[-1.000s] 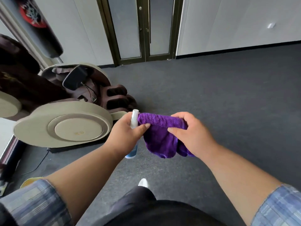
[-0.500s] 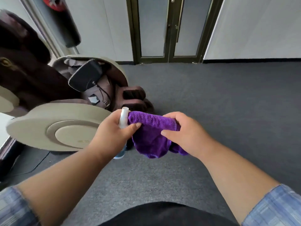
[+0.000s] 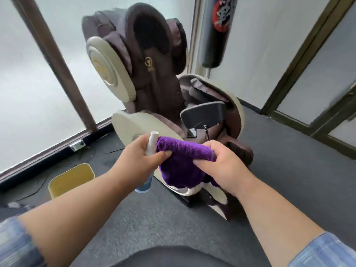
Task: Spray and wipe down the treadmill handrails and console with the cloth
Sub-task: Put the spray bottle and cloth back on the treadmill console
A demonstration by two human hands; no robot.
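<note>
Before us spreads the dark grey carpeted floor [image 3: 289,189], and on it stands a large massage chair of brown padded fabric with cream plastic side panels [image 3: 152,78], its back upright and its seat facing us. A flat dark grey controller pad [image 3: 203,114] hangs at the chair's right armrest. To the chair's right, against the white wall, we see a black cylindrical punching bag with a red and white emblem [image 3: 217,31]. Near the window at the left, a small yellow-lined rectangular bin [image 3: 71,180] sits on the carpet, well apart from the chair.

In front of the chair we hold a purple fluffy microfibre cloth [image 3: 183,160] between both hands, its lower part drooping in loose folds. Our right hand [image 3: 225,168] has its fingers curled round the cloth's right end, thumb pressed against the fabric. Our left hand [image 3: 140,157] grips a slim spray bottle with a white top and a pale blue base [image 3: 151,143], which sticks out above and below the fist, while the thumb of that same hand pinches the cloth's left end against the bottle. The blue plaid sleeves are pushed up both forearms
</note>
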